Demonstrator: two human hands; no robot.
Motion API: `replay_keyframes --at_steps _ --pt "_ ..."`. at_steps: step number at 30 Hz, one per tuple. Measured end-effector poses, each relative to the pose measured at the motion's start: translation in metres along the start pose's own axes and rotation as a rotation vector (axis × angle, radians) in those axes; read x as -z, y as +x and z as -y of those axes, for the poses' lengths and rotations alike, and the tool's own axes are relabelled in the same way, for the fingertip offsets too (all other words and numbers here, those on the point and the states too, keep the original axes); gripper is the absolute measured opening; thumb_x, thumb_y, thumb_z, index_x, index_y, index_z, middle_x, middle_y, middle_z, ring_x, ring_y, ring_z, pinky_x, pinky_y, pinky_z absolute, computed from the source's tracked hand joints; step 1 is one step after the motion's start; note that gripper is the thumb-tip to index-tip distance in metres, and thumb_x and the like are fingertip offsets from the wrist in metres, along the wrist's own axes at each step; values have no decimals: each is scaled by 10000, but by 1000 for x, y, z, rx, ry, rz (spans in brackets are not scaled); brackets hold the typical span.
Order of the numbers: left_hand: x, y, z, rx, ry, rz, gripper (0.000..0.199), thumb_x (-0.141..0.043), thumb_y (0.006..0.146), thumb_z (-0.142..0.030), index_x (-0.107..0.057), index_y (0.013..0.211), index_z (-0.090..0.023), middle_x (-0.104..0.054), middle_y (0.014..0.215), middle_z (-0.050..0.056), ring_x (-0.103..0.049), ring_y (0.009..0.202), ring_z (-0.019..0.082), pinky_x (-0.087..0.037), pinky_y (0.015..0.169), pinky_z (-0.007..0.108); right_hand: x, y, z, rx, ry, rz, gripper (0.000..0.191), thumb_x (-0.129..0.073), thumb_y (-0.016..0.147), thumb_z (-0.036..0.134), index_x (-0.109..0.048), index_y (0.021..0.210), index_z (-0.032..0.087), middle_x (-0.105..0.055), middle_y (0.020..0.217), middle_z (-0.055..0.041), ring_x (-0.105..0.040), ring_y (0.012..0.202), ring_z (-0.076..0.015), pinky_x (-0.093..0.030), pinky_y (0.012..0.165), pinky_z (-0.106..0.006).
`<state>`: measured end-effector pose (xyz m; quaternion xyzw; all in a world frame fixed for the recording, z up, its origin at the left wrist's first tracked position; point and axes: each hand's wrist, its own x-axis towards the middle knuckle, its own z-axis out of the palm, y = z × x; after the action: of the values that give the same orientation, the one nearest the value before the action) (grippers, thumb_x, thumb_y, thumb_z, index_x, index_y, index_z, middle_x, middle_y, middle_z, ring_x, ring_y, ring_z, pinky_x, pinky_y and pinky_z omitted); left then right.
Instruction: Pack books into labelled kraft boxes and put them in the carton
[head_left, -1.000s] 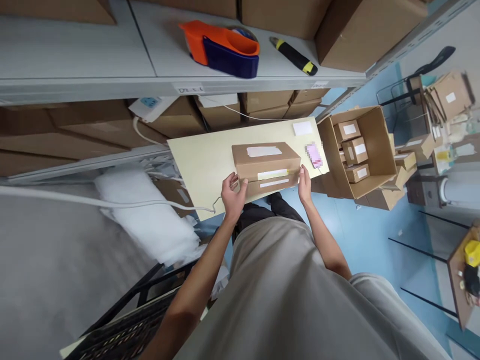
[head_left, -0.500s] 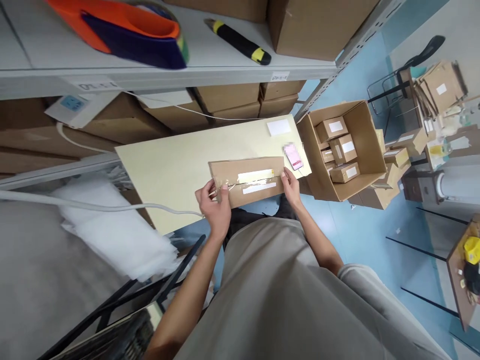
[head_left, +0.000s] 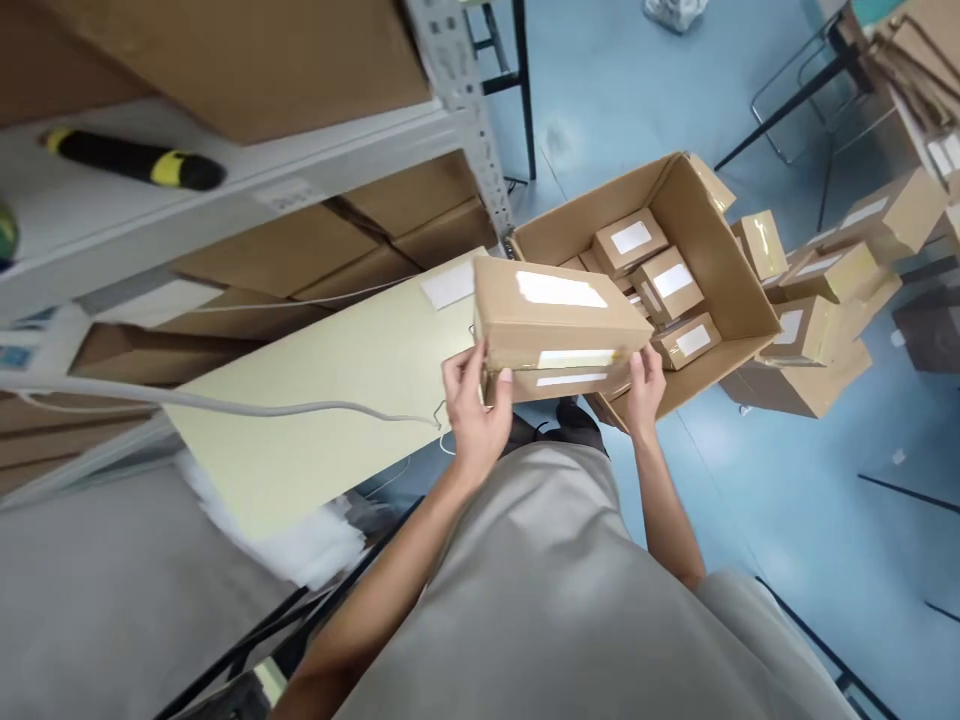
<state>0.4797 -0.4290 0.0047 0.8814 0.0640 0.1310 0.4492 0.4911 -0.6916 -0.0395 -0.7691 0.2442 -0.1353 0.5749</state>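
A long brown cardboard box (head_left: 562, 322), with white labels on its top and on its taped side, is held up at both ends. My left hand (head_left: 476, 410) grips its left end, thumb on the near side. At the right end, my right hand (head_left: 645, 385) is closed on the corner. Behind and to the right of this box stands a large open carton (head_left: 724, 250) on the blue floor. Several small labelled boxes (head_left: 667, 285) lie in it. The held box hides part of the carton's near left side and the table's right end.
A pale yellow table (head_left: 337, 400) extends to the left, with a white paper (head_left: 448, 285) on it and a grey cable (head_left: 300, 405) above. The metal shelf (head_left: 300, 180) holds a black-and-yellow cutter (head_left: 135, 160). Stacked boxes (head_left: 817, 290) stand right of the carton.
Both hands have lifted the box off the table and brought it rightward, near the large carton; its labelled top now shows. The camera view has swung to the right.
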Motion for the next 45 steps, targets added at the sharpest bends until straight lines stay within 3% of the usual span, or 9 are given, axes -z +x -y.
replay_keyframes --at_steps 4,9,13,19,26,30,36,41,45 --pt "-65 25 -32 -107 62 305 573 -553 1134 -518 -623 1629 -240 -651 1505 163 -613 1451 326 -523 1270 480 63 12 -34 -167 -21 -181 617 -624 968 761 -743 1185 197 -818 1241 -138 -758 1191 -285 -615 1098 -450" --pt "-147 59 -39 -37 213 538 660 -449 1151 -657 -753 1412 -133 -778 1363 198 -683 1303 382 -552 1190 519 96 19 -75 -458 -90 -212 648 -580 967 870 -665 877 234 -758 802 -48 -774 786 -236 -656 734 -352" --pt "-202 82 -34 143 389 687 675 -403 1157 -652 -830 1116 -131 -841 1087 227 -773 1145 415 -589 1054 501 97 37 -109 -606 57 -242 598 -653 973 831 -555 817 262 -647 657 37 -766 598 -186 -671 611 -293" --pt "-254 110 -40 208 504 705 567 -505 1116 -586 -848 1155 -135 -850 1118 254 -797 1157 433 -592 998 483 88 64 -142 -666 176 -259 517 -754 985 699 -570 827 243 -641 657 45 -838 688 -197 -728 685 -276" --pt "-301 133 -48 129 434 708 459 -521 1096 -354 -729 1385 -65 -783 1367 269 -752 1279 415 -577 1114 491 63 90 -149 -836 335 -252 284 -782 989 465 -649 1070 228 -771 1138 -76 -865 1079 -256 -763 869 -384" --pt "-286 121 -44 61 337 712 504 -529 1094 -336 -665 1496 -64 -726 1496 240 -690 1398 396 -527 1234 510 54 98 -142 -795 343 -78 303 -813 941 440 -691 1121 229 -770 1236 -89 -852 1110 -272 -747 943 -423" --pt "-196 82 -19 84 82 513 346 -547 1072 -305 -756 1336 -223 -777 1434 110 -737 1334 305 -576 1213 476 35 113 -125 -586 170 151 378 -745 940 514 -734 1147 198 -807 1172 -99 -816 1082 -242 -695 987 -402" --pt "-119 35 5 217 -34 271 235 -560 1058 -291 -774 1147 -257 -820 1294 78 -780 1229 261 -653 1076 442 -19 118 -99 -261 -11 444 534 -626 989 639 -744 1210 168 -816 1235 -155 -782 1135 -275 -649 1052 -466" --pt "-76 1 19 373 -73 57 182 -600 1045 -325 -765 1056 -251 -831 1233 76 -796 1184 252 -671 1036 437 -77 98 -65 95 -114 608 489 -500 1102 577 -741 1271 186 -792 1331 -176 -746 1237 -288 -626 1108 -484"
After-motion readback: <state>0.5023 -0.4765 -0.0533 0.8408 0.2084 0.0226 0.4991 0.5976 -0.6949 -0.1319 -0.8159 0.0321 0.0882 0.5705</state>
